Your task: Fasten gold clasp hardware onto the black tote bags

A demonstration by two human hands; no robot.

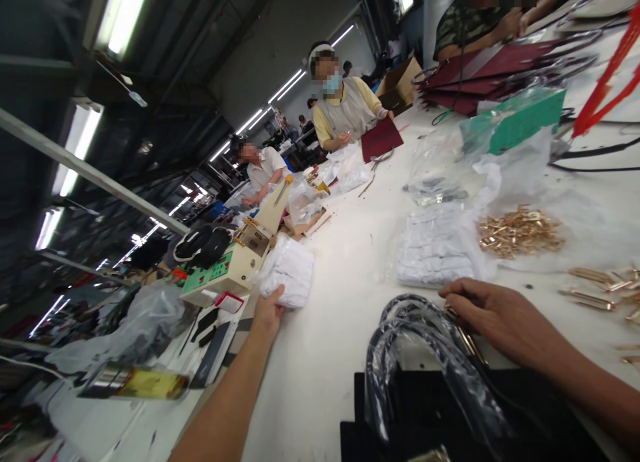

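Observation:
My left hand (271,310) grips the near edge of a clear bag packed with white wrapped pieces (293,269), thumb on top. On the right, my right hand (483,309) is curled palm down, with slim gold-coloured metal pieces (468,345) showing under its fingers; part of its grip is hidden. Just below it lies a black bag (415,409) whose looped handles (395,335) are wrapped in clear plastic. A second packet of white wrapped pieces (433,245) rests beyond my right hand. Beside that packet is a heap of gold-coloured metal pieces (523,232) on plastic.
A cream machine with a green panel (227,269) stands at the left table edge, near a bottle of yellow liquid (155,384). A green box (525,122) and stacked dark red bags (480,72) lie farther back. Across the table (345,249), a person holds a dark red piece (381,139).

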